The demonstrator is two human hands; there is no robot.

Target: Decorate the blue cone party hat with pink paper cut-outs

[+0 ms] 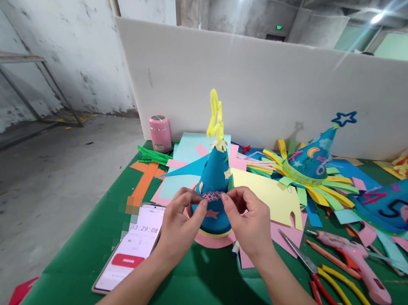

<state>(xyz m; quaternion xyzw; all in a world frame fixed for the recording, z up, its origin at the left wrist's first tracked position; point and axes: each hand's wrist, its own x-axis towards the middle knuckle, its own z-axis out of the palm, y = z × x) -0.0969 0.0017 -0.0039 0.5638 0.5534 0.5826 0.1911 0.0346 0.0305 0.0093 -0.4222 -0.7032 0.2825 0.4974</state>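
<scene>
A blue paper cone hat (217, 168) stands upright on the table, with a yellow bent pipe cleaner (214, 115) at its tip and a pink brim below. Across its front lies a pink cut-out paper strip (212, 195), just above a pink star (212, 214). My left hand (181, 222) pinches the strip's left end between thumb and fingers, close against the cone. At the other end, my right hand (249, 221) holds the strip in a pinch too. The fingertips cover both ends of it.
Left of my arms lies a phone (131, 252) running a timer. Scissors (344, 298) and a pink glue gun (356, 261) rest on the right. Two decorated hats (312, 153) stand beyond them. A pink canister (160, 133) is at the back, before a white partition (278, 92).
</scene>
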